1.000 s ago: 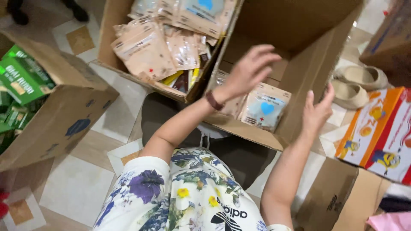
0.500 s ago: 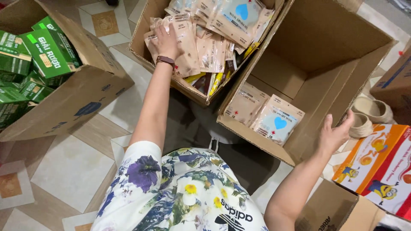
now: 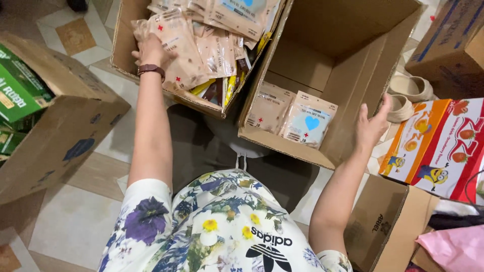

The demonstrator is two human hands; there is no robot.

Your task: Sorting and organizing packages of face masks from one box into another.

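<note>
Tan flat packet (image 3: pixel 174 48) with small red cross, tilted atop heap of similar packets inside open cardboard box (image 3: pixel 121 45), gripped at lower edge.

Glossy plastic-fronted paper pouches (image 3: pixel 179 43) fill a matt, rough cardboard box (image 3: pixel 121 50) on smooth floor tiles (image 3: pixel 85 221)

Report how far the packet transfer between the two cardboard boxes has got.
Done: two flat beige packets lie in the big open cardboard box. In hand: left hand grips another beige packet; right hand rests on the box wall. Left: most packets fill the smaller cardboard box.
</note>
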